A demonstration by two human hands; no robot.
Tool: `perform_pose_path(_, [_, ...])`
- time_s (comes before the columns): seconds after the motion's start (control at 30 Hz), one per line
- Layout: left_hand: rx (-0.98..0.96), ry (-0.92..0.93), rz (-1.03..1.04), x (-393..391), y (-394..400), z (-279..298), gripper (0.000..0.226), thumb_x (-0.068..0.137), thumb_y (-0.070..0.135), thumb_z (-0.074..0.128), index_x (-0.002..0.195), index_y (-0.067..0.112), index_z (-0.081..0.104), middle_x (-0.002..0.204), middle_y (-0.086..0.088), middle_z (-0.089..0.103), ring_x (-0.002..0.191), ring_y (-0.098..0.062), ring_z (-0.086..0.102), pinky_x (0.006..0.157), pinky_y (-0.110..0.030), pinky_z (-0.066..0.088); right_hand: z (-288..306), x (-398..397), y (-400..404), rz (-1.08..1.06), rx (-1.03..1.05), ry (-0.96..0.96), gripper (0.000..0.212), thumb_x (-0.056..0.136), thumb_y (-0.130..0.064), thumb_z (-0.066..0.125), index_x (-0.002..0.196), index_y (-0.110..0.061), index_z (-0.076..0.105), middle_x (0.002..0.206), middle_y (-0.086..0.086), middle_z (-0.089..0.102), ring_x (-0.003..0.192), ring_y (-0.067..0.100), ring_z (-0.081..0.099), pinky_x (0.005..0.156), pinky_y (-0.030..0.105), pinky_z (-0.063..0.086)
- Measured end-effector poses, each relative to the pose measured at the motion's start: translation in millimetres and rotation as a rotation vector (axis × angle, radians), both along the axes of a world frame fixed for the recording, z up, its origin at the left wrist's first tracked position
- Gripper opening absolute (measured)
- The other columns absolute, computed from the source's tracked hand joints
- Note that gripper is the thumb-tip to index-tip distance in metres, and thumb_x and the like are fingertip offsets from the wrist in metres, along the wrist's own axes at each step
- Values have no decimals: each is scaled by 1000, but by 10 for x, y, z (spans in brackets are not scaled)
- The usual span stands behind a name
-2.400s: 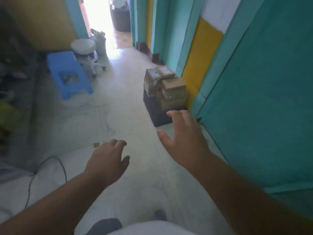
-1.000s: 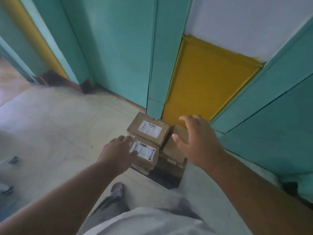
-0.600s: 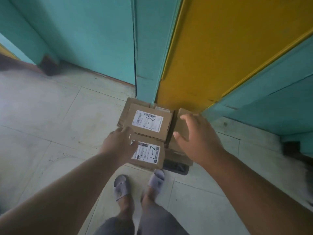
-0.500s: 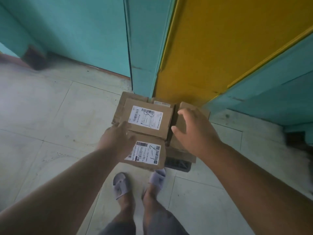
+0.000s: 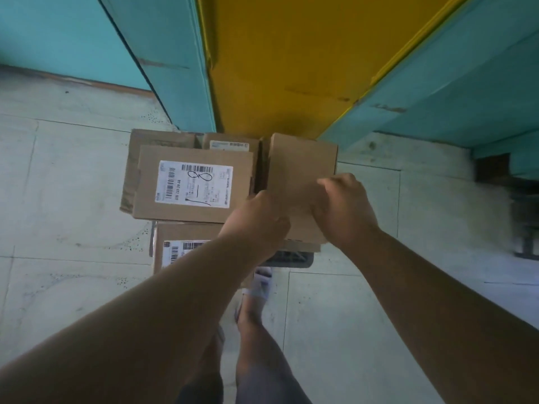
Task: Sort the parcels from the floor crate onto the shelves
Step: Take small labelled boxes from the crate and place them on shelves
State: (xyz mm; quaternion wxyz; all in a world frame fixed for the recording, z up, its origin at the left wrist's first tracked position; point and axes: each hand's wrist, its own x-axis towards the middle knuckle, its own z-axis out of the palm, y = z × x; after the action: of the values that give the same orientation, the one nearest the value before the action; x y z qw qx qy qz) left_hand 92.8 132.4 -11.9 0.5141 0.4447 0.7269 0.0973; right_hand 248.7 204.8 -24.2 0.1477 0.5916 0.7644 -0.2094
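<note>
- Both hands down on the plain brown parcel (image 5: pixel 300 167) at the right side of the stack.
- Left hand (image 5: pixel 258 221) curled round its near left edge, gripping.
- Right hand (image 5: pixel 344 208) clamped over its near right edge, fingers folded onto the top face.
- Sitting level atop the pile, just beside the labelled parcel (image 5: pixel 194 183) with the handwritten 8, a narrow gap between them.
- Another labelled parcel (image 5: pixel 186 246) at the near left of the stack, half hidden under the left forearm.
- Two more boxes peeking out at the far edge, against the wall.
- Dark floor crate (image 5: pixel 291 259) barely showing beneath the stack's near right corner.
- Sandalled foot (image 5: pixel 261 284) on the tiled floor (image 5: pixel 73 170) just short of the crate.
- Yellow wall panel (image 5: pixel 285 68) rising right behind, teal frames on both sides.
</note>
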Motion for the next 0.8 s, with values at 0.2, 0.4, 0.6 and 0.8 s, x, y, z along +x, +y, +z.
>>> perform_pose_path(0.2, [-147, 3, 89, 172, 63, -48, 50, 96, 30, 58, 137, 7, 42, 121, -10, 55, 116, -33, 57, 82, -36, 43, -158, 152, -43, -222, -123, 136, 42, 93, -39, 50, 131, -21, 55, 122, 6, 63, 100, 23, 61, 79, 31, 49])
perform_pose_path(0.4, [-71, -192, 303, 192, 13, 176, 30, 98, 23, 57, 128, 20, 53, 108, 3, 61, 85, -12, 62, 60, -21, 52, 153, 255, -121, -401, -37, 311, 37, 101, -27, 50, 137, -22, 45, 133, 0, 60, 107, 22, 63, 85, 38, 55])
perform_pose_path(0.6, [71, -288, 362, -104, -272, 889, 58, 83, 22, 79, 131, 31, 48, 116, 14, 55, 97, -9, 59, 70, -22, 54, 970, 207, -395, -537, -11, 597, 26, 102, -28, 45, 123, -25, 60, 116, -6, 62, 89, 8, 58, 74, 28, 44])
perform_pose_path(0.8, [225, 10, 156, -567, -692, 1580, 64, 76, 25, 84, 132, 32, 52, 132, 9, 47, 112, -17, 54, 93, -36, 55, 1808, -110, -672, -582, -169, 875, 32, 104, -20, 40, 112, -23, 70, 109, 2, 68, 90, 15, 63, 69, 19, 49])
